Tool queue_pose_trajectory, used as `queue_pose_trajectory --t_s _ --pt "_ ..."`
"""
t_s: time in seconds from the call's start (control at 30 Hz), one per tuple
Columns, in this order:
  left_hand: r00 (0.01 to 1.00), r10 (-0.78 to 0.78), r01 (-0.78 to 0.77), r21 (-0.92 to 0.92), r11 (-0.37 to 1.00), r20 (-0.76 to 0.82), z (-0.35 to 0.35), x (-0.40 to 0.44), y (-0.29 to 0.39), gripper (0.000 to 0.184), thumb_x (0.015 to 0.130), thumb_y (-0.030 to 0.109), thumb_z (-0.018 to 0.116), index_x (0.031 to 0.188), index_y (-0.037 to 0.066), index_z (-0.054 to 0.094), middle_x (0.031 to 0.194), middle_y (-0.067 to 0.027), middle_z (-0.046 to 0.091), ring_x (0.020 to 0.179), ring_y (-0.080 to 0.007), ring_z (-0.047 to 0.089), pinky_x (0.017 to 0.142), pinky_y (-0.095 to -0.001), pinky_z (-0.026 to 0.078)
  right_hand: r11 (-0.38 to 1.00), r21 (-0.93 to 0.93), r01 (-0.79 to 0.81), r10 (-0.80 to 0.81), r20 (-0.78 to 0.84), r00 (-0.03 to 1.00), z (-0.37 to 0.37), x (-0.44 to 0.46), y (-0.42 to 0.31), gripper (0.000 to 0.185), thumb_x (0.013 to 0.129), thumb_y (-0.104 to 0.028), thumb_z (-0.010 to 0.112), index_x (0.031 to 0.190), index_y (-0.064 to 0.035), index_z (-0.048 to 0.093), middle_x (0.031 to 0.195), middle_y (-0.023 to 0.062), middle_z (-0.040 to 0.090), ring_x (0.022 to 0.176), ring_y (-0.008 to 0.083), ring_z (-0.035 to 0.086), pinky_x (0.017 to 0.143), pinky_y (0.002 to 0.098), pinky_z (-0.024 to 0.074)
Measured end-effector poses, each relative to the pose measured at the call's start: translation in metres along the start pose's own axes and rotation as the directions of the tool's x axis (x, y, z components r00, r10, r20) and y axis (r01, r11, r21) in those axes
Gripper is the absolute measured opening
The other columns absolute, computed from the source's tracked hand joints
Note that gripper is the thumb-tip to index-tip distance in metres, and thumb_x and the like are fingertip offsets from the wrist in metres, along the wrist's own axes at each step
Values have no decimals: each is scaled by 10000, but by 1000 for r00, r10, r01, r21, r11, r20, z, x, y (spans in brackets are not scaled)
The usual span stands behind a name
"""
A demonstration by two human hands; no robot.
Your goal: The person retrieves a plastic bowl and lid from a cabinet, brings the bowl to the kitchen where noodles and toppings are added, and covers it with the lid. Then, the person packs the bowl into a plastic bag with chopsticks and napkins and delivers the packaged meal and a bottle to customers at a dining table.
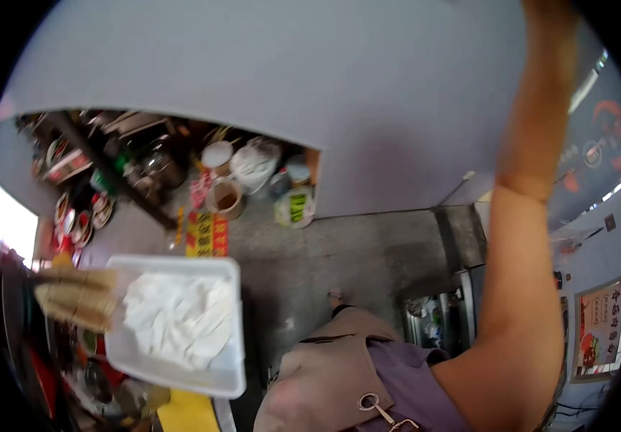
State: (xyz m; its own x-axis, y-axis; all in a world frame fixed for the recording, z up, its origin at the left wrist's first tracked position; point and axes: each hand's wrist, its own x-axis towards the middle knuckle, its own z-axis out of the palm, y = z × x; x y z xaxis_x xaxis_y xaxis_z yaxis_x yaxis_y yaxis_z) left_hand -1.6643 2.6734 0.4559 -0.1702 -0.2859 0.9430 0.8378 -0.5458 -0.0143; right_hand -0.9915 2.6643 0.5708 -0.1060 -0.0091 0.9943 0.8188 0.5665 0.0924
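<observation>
In the head view, your right hand [550, 6] is at the top edge, almost wholly cut off, so I cannot tell whether it is spread, curled or gripping something. Your bare right arm [526, 273] rises to it from the purple fabric sleeve [420, 378], bent at the elbow. Your left hand lies outside the view; its state cannot be told either.

Nearest your right hand is the broad, smooth, pale grey-blue panel [310, 79] — it spreads to the hand's left and below, behind the forearm. Whether the hand touches it, I cannot tell. Just to the hand's right and lower is a glossy grey surface with a red round emblem [614, 129]; farther down that side hangs a reddish-brown framed poster [602, 327].

Well below the hand and far to its left stands a rectangular translucent white plastic tub [235, 353], holding crumpled white cloth-like material [177, 317]. A tan ribbed bundle [76, 299], blurred, overlaps the tub's left rim. Between hand and tub — beneath the panel's lower edge — are a round beige open bucket [224, 198] and, just beside it toward the hand's side, a white-and-green plastic jug [295, 209].
</observation>
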Motion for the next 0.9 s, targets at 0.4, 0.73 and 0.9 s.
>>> queue_pose_trajectory --t_s 0.4,0.73,0.9 --pt "367 197 922 -327 -207 909 474 -258 664 1105 641 799 447 1429 156 15 1451 -195 138 1320 -371 186 994 -589 252 761 44 -647 582 -485 652 -326 -243 224 524 765 -328 582 1162 -4 471 1043 92 502 947 153 465 826 276 381" --pt "287 899 765 485 -423 331 535 -362 1117 1271 548 671 699 1414 165 -82 1450 -198 78 1324 -342 180 976 -525 332 571 98 -815 526 -805 273 -543 -351 316 751 770 -537 477 1286 -12 329 1229 167 425 1172 255 414 963 386 361" --pt "412 877 713 511 -480 248 541 -398 1297 1180 605 513 753 1413 87 7 1402 -158 212 1289 -287 266 1016 -412 317 582 198 -789 457 -882 116 -658 -389 365 715 789 -526 460 1263 4 385 1226 198 457 1141 276 458 945 371 389"
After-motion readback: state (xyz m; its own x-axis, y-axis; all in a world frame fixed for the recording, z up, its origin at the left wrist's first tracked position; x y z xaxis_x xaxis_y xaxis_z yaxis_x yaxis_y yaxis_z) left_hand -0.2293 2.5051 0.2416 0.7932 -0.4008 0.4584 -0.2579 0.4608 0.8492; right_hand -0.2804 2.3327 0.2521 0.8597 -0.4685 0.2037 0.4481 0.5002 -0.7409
